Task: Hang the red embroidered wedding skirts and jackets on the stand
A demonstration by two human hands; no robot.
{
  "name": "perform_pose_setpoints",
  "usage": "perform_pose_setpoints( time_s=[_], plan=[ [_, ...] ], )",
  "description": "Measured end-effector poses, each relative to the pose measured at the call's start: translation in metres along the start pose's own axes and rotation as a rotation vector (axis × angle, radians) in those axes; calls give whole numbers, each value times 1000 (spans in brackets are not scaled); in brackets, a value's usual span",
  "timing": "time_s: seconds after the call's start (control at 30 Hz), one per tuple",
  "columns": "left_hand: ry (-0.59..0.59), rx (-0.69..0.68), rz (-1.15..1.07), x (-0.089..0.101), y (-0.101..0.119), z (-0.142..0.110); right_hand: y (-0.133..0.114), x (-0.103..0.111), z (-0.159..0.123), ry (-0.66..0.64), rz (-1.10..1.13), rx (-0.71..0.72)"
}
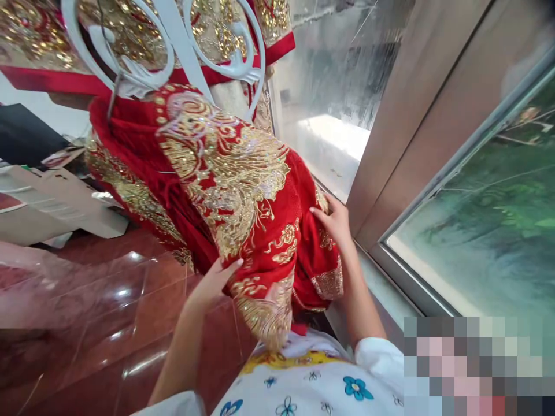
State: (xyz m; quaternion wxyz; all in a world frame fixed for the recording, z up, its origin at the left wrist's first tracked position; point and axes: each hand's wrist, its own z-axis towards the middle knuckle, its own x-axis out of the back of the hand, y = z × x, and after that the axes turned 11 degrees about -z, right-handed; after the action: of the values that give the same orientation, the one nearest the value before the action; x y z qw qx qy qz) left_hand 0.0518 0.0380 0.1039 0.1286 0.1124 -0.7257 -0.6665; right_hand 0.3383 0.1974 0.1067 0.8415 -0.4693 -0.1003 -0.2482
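Observation:
A red velvet jacket (277, 219) with thick gold embroidery and sequins hangs in front of me from a metal hanger (113, 98). Its front is partly parted, and dark red folds show inside. My left hand (212, 283) pinches the jacket's lower front edge, thumb on the outer face and the other fingers hidden beneath the cloth. Higher up and to the right, my right hand (336, 222) grips the sleeve side, with thumb and fingers over the fabric. The gold-trimmed lower end of the garment reaches down close to my body.
White scrolled metalwork (177, 34) stands behind the hanger, with another gold-sequined, red-edged garment (34, 40) beyond it. A metal-framed window (403, 115) closes in the right side. Pale furniture (65, 196) stands at left on shiny red floor tiles (130, 323).

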Motion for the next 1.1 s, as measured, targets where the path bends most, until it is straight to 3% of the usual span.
perform_pose_setpoints(
  time_s=[0.1, 0.13, 0.17, 0.23, 0.4, 0.53, 0.6, 0.73, 0.83, 0.93, 1.0, 1.1],
  plan=[
    [-27, -5, -37, -39, -19, 6, 7, -24, -64, 151, -78, -241],
    [-43, -29, -46, -48, -24, 6, 9, -32, -85, 91, -28, -391],
    [-64, -41, -54, -53, -28, 5, 10, -40, -102, -66, 45, -511],
    [-96, -21, -82, -56, -35, 3, 14, -57, -120, -294, 138, -625],
    [-137, 78, -231, -44, -44, 6, 24, -90, -93, -628, 334, -794],
    [-64, 128, -303, -43, -53, 13, 25, -93, -84, -914, 511, -941],
    [-33, 115, -305, -46, -56, 14, 21, -89, -90, -958, 606, -976],
    [-29, 38, -277, -51, -53, 14, 12, -67, -95, -815, 782, -975],
    [-2, -50, -276, -52, -46, 15, 12, -44, -99, -460, 909, -931],
    [74, -147, -277, -51, -38, 21, 16, -33, -129, -103, 962, -941],
    [40, -165, -221, -50, -32, 27, 22, -38, -162, -107, 929, -1022],
    [-120, -164, -139, -49, -26, 34, 34, -58, -198, -257, 899, -1119]
  ],
)
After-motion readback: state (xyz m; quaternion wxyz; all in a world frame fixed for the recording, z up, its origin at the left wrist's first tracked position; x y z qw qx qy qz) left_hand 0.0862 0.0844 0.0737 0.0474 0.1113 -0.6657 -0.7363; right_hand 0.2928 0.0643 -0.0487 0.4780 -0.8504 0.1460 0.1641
